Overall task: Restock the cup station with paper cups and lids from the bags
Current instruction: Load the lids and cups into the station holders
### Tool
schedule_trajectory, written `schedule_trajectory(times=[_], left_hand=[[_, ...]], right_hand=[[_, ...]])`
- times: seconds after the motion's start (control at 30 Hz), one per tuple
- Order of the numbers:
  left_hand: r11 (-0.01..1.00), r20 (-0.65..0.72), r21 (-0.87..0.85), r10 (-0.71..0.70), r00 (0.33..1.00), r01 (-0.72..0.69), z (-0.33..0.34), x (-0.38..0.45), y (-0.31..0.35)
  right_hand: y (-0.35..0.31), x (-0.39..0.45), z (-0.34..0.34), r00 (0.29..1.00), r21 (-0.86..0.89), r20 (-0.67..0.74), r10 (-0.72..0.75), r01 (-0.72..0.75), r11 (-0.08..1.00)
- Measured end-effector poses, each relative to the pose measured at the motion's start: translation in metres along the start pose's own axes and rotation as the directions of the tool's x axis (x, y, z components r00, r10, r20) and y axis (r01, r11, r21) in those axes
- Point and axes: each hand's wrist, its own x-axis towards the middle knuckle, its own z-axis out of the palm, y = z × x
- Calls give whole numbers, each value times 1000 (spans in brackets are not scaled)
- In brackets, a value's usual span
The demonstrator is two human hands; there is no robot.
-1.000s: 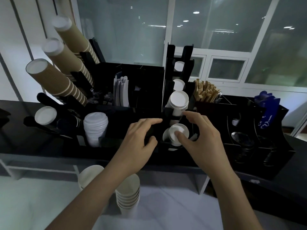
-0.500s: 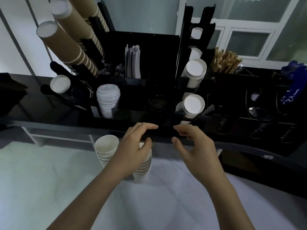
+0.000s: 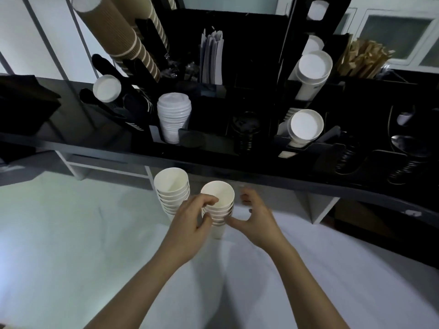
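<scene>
Two stacks of white paper cups stand mid-frame on a pale sheet (image 3: 71, 233): the left stack (image 3: 172, 193) untouched, the right stack (image 3: 218, 207) pinched by the left hand (image 3: 190, 222). The right hand (image 3: 255, 222) hovers beside it, fingers spread, holding nothing. Above, the black cup station (image 3: 237, 143) holds one lid stack (image 3: 174, 119) at upper centre.

Dim room; black counter (image 3: 71, 148) before white-framed glass panels (image 3: 394, 34); pale surface (image 3: 71, 257) below.

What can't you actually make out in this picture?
- Head view: the base of the nearer stack of white paper cups, hidden behind the left hand.
- The tall brown ribbed cup stack, cut off by the top edge.
- The dark lids in the black organiser, too dim to count.
</scene>
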Motion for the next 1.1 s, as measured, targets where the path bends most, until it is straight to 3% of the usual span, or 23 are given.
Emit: schedule_trajectory(times=[0.3,0.47,0.9,1.1], left_hand=[[987,-18,-67,-150,988,149,13,-14,-29],[989,-37,-19,-149,988,148,22,-12,-55],[927,162,-234,-260,952,293,51,10,-61],[926,187,-224,-266,946,305,57,9,-59]], right_hand=[[4,26,27,999,141,24,-27,23,990],[6,27,26,999,119,32,-4,1,993],[24,12,13,998,119,44,49,-54,991],[31,0,12,998,158,9,57,-58,986]])
